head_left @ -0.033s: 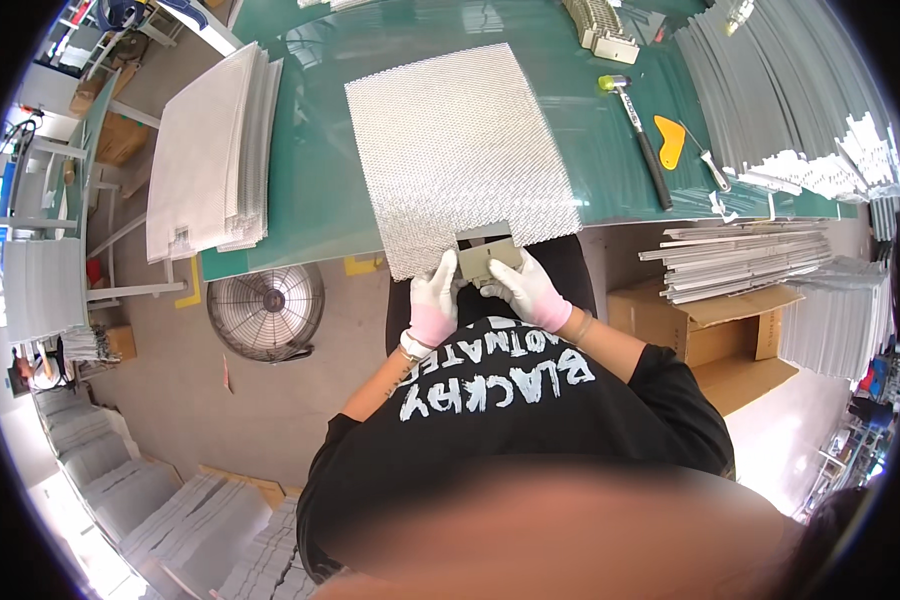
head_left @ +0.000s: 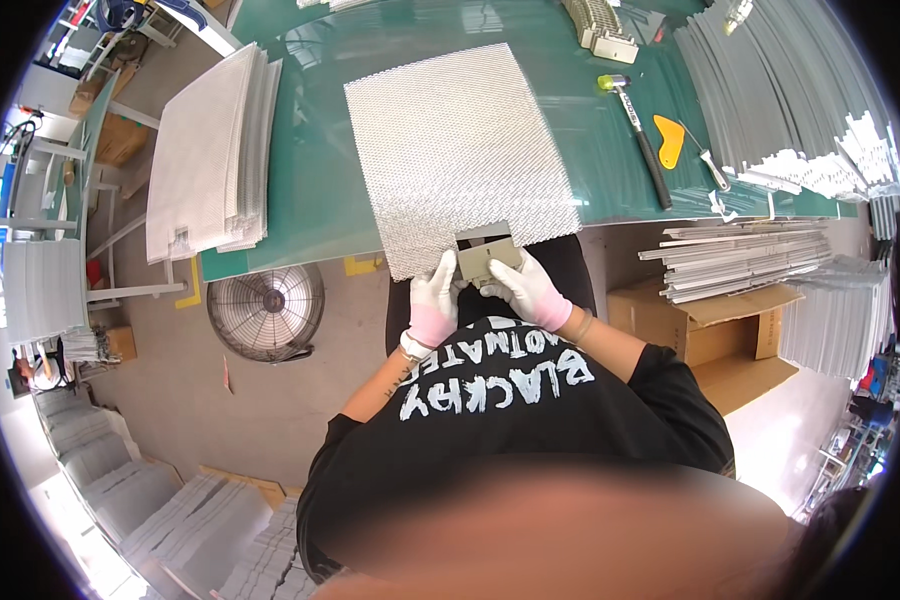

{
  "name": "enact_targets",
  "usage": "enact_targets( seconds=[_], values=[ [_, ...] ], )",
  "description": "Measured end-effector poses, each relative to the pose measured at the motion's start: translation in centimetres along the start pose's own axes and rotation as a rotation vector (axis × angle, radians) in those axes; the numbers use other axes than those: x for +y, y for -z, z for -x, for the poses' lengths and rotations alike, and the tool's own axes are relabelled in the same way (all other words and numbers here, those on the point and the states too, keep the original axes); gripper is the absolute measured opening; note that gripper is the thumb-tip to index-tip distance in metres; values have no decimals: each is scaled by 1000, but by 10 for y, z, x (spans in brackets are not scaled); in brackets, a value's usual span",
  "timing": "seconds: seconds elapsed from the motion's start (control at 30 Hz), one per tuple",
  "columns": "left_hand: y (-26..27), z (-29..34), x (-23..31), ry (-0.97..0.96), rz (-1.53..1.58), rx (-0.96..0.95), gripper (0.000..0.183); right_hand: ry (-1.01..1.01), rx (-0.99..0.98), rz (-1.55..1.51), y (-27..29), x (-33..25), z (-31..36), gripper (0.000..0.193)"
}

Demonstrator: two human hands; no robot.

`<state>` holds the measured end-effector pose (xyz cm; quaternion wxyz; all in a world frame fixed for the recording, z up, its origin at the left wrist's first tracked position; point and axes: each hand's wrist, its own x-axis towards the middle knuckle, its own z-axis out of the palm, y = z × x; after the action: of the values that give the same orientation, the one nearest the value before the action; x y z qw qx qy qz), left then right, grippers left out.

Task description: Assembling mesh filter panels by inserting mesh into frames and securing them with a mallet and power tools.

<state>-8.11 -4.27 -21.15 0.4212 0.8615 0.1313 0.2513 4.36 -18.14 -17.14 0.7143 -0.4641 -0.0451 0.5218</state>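
Note:
A silvery metal mesh panel (head_left: 460, 150) lies on the green tabletop (head_left: 315, 150), its near end jutting past the front edge toward me. At a notch in that near end sits a small beige-grey rectangular plate (head_left: 478, 262), with a dark strip along its far side. My left hand (head_left: 433, 302), in a white glove with a pink cuff, is closed on the panel's near edge, just left of the plate. Gloved the same way, my right hand (head_left: 530, 292) pinches the plate, thumb on top. The fingers underneath are mostly hidden.
Stacked mesh panels (head_left: 210, 150) lie at the table's left. Toward the right are a hammer (head_left: 638, 135), a yellow scraper (head_left: 670, 142), a screwdriver (head_left: 712, 168) and tall stacks of grey panels (head_left: 780, 90). A floor fan (head_left: 270, 305) and an open cardboard box (head_left: 720, 340) stand below.

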Motion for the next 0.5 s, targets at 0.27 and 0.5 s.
enact_targets(
  seconds=[0.27,0.5],
  values=[
    [-10,-10,15,364,663,-81,21,189,142,314,1,2,-3,32],
    [7,-22,24,787,866,-200,26,134,455,15,-8,-19,1,26]
  ],
)
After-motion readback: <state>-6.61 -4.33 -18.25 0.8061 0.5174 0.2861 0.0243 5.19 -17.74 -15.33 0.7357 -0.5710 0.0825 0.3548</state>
